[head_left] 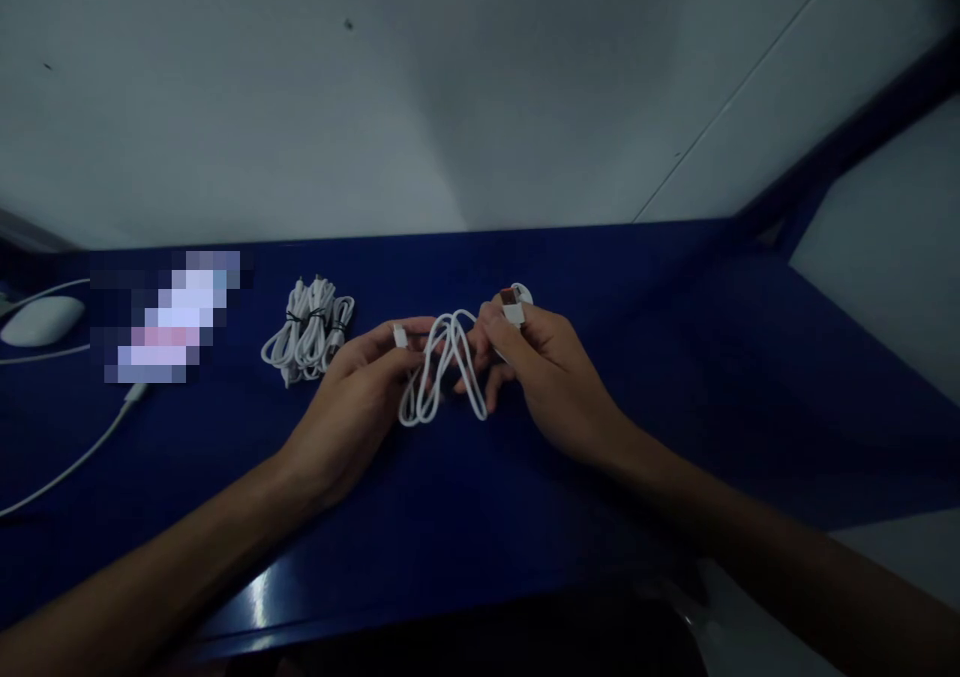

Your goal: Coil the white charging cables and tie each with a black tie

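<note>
A white USB cable [452,342] hangs in loose loops between my two hands, above the blue table. My left hand [364,372] pinches it near the small connector, which points up beside the thumb. In my right hand [551,372] the larger USB plug end [512,307] is gripped between thumb and fingers, with a bit of cable curling behind it. Some fingers of the right hand reach under the loops. To the left of my left hand lie several bundled white cables [307,327], bound with dark ties.
On the left of the blue table [465,527] lies a lit, pixelated device [176,322] with a white cable [97,457] plugged into its lower end. A white mouse-like object [43,321] sits farther left. A pale wall [465,107] rises behind the table.
</note>
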`<state>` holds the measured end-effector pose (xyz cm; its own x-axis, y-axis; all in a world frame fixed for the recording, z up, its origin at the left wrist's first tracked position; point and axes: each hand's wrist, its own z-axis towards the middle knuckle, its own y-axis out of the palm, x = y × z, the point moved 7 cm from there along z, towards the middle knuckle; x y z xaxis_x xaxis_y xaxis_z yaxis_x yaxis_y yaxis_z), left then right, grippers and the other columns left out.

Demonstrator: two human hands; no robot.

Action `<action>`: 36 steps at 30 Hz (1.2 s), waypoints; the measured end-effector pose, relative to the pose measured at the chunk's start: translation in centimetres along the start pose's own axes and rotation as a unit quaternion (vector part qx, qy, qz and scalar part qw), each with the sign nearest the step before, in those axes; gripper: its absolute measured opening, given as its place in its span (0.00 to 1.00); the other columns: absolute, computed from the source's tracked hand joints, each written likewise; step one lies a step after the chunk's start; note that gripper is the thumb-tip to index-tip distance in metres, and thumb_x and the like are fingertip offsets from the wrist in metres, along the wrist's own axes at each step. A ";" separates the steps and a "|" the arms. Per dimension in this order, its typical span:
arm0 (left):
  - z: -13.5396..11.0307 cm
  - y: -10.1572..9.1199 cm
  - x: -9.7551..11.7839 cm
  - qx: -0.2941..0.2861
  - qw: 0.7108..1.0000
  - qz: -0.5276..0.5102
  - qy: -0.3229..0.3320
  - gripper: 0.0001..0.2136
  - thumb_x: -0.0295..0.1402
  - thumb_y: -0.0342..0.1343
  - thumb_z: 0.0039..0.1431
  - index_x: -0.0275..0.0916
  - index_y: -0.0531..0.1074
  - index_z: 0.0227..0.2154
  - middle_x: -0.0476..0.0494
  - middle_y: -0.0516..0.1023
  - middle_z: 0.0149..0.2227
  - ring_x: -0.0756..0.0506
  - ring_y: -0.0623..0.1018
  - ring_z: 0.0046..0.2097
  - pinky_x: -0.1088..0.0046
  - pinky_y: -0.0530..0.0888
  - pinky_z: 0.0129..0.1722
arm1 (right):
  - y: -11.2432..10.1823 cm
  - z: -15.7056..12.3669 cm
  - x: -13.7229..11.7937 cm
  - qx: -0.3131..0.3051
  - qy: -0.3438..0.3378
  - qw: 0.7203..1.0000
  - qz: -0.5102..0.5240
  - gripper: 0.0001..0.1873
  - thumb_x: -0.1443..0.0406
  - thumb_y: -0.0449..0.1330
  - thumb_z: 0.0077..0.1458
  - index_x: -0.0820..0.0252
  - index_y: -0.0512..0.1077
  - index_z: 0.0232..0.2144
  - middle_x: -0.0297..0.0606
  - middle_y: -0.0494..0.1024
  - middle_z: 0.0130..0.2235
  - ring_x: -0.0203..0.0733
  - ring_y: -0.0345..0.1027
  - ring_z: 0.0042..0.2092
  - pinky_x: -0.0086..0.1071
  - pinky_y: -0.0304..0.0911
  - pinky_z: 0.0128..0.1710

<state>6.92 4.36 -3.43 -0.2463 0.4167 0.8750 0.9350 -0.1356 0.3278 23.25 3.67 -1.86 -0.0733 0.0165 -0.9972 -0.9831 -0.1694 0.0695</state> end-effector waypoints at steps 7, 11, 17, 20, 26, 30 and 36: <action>0.0 -0.5 0.4 0.047 0.998 -0.051 0.007 0.15 0.22 0.61 0.72 0.35 0.83 0.57 0.37 0.89 0.46 0.47 0.86 0.40 0.75 0.82 0.41 | -0.4 0.2 -0.1 0.024 -0.014 0.999 0.022 0.13 0.54 0.56 0.81 0.54 0.74 0.53 0.37 0.86 0.41 0.38 0.81 0.33 0.32 0.78 0.32; 0.1 -0.3 0.3 0.023 0.998 -0.050 0.004 0.12 0.26 0.63 0.74 0.36 0.85 0.56 0.37 0.89 0.49 0.45 0.87 0.44 0.74 0.82 0.45 | -0.5 0.3 0.4 0.036 0.026 0.998 0.054 0.14 0.57 0.54 0.81 0.56 0.71 0.60 0.38 0.87 0.41 0.40 0.82 0.34 0.33 0.78 0.34; 0.1 0.2 0.6 -0.027 0.999 -0.005 0.030 0.12 0.35 0.62 0.77 0.35 0.88 0.45 0.34 0.88 0.51 0.41 0.86 0.48 0.70 0.82 0.46 | -0.3 0.4 1.1 0.012 0.118 0.987 0.106 0.15 0.56 0.59 0.79 0.60 0.81 0.46 0.44 0.87 0.42 0.42 0.83 0.40 0.35 0.78 0.43; 0.2 0.2 0.6 -0.023 0.999 0.007 0.028 0.13 0.36 0.59 0.78 0.35 0.88 0.47 0.33 0.88 0.51 0.40 0.87 0.48 0.67 0.83 0.46 | -0.7 0.3 1.5 0.030 0.138 0.983 0.114 0.14 0.56 0.62 0.76 0.60 0.81 0.44 0.43 0.85 0.42 0.41 0.81 0.40 0.35 0.78 0.43; 0.1 -0.3 0.8 0.013 0.997 0.049 0.054 0.12 0.38 0.66 0.73 0.33 0.87 0.43 0.32 0.89 0.48 0.40 0.87 0.45 0.63 0.85 0.46 | -1.6 0.4 1.0 0.093 0.067 0.991 0.072 0.16 0.52 0.68 0.71 0.60 0.81 0.45 0.38 0.80 0.38 0.40 0.76 0.38 0.32 0.78 0.37; 0.2 -0.7 0.7 0.032 0.997 0.047 0.059 0.10 0.37 0.67 0.72 0.33 0.86 0.41 0.33 0.88 0.47 0.39 0.87 0.47 0.62 0.85 0.49 | -1.9 0.5 0.7 0.110 0.049 0.991 0.051 0.19 0.50 0.66 0.72 0.60 0.80 0.46 0.40 0.80 0.39 0.42 0.78 0.39 0.34 0.79 0.38; 0.4 -1.2 1.0 0.059 0.993 0.036 0.090 0.10 0.37 0.67 0.72 0.35 0.86 0.39 0.37 0.87 0.44 0.41 0.87 0.47 0.64 0.84 0.55 | -1.8 0.3 0.9 0.105 0.075 0.990 0.062 0.16 0.53 0.64 0.74 0.60 0.78 0.44 0.45 0.84 0.42 0.46 0.83 0.43 0.38 0.82 0.42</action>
<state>5.66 5.29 -3.13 -0.2091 0.2403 0.9479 0.9728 -0.0480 0.2268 24.92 4.32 -2.87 -0.1856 -0.1413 -0.9724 -0.9824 0.0475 0.1806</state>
